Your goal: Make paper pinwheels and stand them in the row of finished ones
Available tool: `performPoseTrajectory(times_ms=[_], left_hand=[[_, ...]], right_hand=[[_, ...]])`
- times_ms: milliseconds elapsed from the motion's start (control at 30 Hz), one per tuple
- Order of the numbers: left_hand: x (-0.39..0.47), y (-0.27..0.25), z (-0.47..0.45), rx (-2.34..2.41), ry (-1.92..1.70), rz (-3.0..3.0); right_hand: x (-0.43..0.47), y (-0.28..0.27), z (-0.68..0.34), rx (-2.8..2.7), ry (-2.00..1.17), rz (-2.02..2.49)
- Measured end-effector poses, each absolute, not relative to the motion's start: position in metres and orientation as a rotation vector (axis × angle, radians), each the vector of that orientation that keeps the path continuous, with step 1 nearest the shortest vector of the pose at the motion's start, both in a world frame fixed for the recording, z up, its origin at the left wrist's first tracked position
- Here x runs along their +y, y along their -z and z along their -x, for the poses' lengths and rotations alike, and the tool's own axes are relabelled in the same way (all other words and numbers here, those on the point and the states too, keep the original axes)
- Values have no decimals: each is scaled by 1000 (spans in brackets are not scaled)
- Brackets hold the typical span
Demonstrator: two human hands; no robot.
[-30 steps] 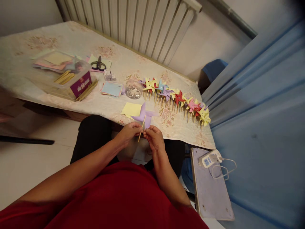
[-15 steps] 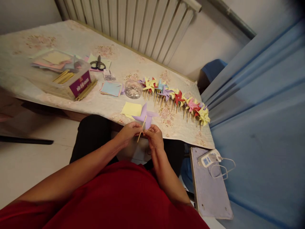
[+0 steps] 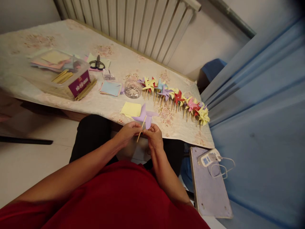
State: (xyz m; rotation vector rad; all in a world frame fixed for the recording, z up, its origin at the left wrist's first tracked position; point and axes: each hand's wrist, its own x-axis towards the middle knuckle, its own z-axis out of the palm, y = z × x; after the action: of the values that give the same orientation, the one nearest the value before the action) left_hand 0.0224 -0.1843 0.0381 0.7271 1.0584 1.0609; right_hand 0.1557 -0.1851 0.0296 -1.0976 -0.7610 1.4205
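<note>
A purple paper pinwheel [image 3: 148, 120] on a thin wooden stick is held at the table's front edge, its blades tilted away from me. My left hand [image 3: 130, 132] pinches the stick from the left. From the right, my right hand [image 3: 153, 134] has its fingers closed on the same stick just below the blades. The fingertips of both hands nearly meet. Yellow paper squares [image 3: 131, 109] lie just behind the pinwheel, and a round clear dish [image 3: 132, 89] of small shiny pieces stands farther back.
Finished-looking pinwheels [image 3: 178, 97] in several colours lie in a row at the right. Left are a clear plastic box [image 3: 78, 83] with papers and sticks, black scissors [image 3: 97, 64], small boxes [image 3: 108, 74] and blue paper squares [image 3: 110, 88]. A power strip [image 3: 209, 158] rests on a low stool [image 3: 212, 197].
Almost nothing differs. The fingers of my right hand have shifted slightly at the stick, and the whole view has moved by a few pixels.
</note>
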Motion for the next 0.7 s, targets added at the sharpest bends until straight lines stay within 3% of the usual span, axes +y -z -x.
performPoseTrajectory(times_ms=[700], left_hand=[[-186, -35, -19, 1005, -1069, -698]], right_hand=[[-206, -24, -153, -881, -1751, 1136]])
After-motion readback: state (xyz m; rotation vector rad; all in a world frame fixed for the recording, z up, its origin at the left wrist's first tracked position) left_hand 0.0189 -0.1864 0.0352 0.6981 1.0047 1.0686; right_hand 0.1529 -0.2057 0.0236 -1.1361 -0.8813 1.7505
